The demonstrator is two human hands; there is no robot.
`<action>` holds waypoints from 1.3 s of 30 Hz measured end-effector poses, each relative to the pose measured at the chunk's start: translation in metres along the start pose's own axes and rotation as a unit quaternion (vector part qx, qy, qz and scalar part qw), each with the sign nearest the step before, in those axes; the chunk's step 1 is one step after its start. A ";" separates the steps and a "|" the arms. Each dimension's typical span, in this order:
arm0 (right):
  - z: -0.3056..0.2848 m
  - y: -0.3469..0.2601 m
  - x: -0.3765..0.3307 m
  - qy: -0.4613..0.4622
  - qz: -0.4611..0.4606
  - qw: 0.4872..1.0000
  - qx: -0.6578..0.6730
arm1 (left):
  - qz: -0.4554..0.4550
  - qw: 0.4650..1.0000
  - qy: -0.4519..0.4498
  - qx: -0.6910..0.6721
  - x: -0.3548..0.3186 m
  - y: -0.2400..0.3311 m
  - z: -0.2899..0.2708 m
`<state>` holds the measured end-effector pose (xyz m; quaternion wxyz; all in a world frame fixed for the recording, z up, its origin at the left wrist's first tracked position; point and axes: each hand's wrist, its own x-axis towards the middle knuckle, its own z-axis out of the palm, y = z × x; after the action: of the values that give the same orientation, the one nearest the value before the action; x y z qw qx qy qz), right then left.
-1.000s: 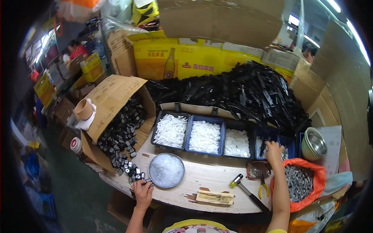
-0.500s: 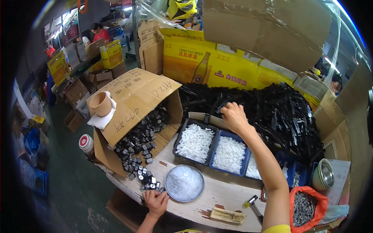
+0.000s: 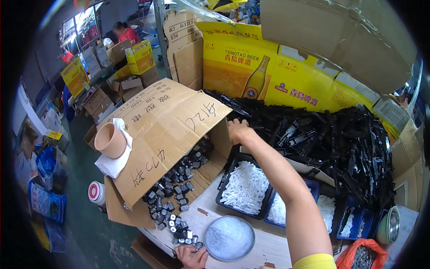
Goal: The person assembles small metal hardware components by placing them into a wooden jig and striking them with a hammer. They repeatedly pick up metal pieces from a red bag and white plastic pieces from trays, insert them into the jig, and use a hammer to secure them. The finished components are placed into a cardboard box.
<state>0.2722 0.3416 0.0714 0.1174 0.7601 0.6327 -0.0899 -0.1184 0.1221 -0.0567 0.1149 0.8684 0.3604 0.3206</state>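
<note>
Reaching into the heap of black plastic parts (image 3: 331,143) behind the trays, right hand (image 3: 236,130) at its near edge, grasp impossible to tell.
Gathering small black-and-silver pieces (image 3: 179,210) spilled from the cardboard box (image 3: 165,130), left hand (image 3: 193,256) curled loosely over them beside the round lid (image 3: 230,237); calling next, likely, for a firm pick from the heap.

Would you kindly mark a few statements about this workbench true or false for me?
1. The right hand reaches into the pile of black parts. True.
2. The left hand rests on the beige cup. False: it is at the small dark parts by the round dish.
3. The tray under the right forearm holds white pieces. True.
4. The beige cup stands inside the tray. False: it sits on the cardboard flap.
</note>
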 end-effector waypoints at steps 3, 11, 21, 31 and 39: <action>-0.021 0.007 -0.002 -0.017 0.000 1.000 -0.008 | -0.009 1.000 0.003 0.001 0.000 0.002 0.002; -0.036 0.064 -0.003 0.050 0.070 0.996 -0.001 | -0.012 1.000 0.006 -0.003 0.002 0.001 0.005; 0.028 -0.001 0.007 0.063 -0.125 0.980 -0.145 | -0.008 1.000 0.009 -0.002 0.005 0.000 0.007; -0.039 0.062 0.001 0.099 0.034 0.994 0.040 | -0.006 1.000 0.008 -0.002 0.005 0.000 0.005; 0.008 0.013 0.083 0.131 -0.035 0.991 0.000 | 0.000 1.000 -0.001 0.003 0.008 -0.002 0.004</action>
<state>0.3007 0.4147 0.0406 0.0304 0.7427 0.6689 0.0070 -0.1126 0.1292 -0.0563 0.1125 0.8691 0.3613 0.3185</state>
